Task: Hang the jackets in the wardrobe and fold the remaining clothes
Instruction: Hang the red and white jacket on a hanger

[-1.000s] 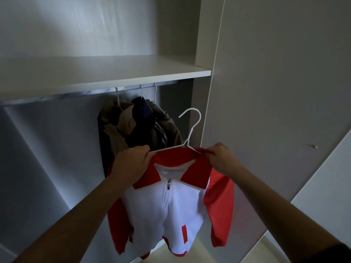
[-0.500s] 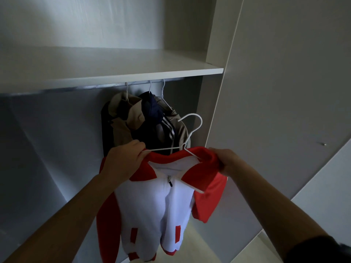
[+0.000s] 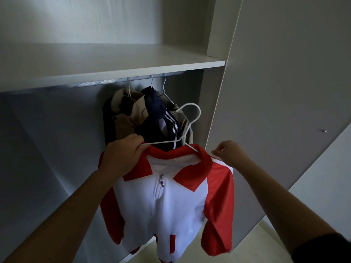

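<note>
Right hand (image 3: 229, 156) shifted to the jacket's (image 3: 171, 205) shoulder, grip indiscernible; left hand (image 3: 121, 158) grips hanger (image 3: 190, 118); three jackets (image 3: 152, 114) hung, fourth unhung.

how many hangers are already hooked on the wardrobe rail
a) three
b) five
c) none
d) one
a: three hanger hooks sit over the rail, while the fourth hanger, carrying the red and white jacket, is gripped by the left hand with its hook off the rail.
</note>
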